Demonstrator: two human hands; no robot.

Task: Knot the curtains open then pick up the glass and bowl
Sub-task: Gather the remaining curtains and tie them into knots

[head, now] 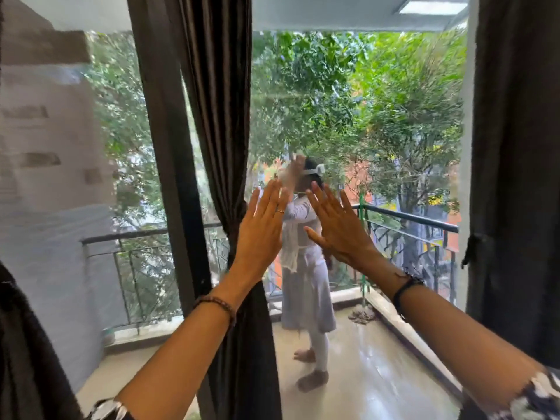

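Head view caught both hands raised flat before the glass door: left hand [262, 228] and right hand [339, 227], fingers straight and together, holding nothing. Dark curtain [218, 116] hung gathered just beside the left hand.

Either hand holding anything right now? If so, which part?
Nothing is held. The left hand and right hand are both raised with straight fingers, in front of the glass, beside the middle curtain, not gripping it.

Beaded bracelet [216, 303], ring [279, 211] left; black wristband [404, 287] right; patterned sleeves [536, 395].
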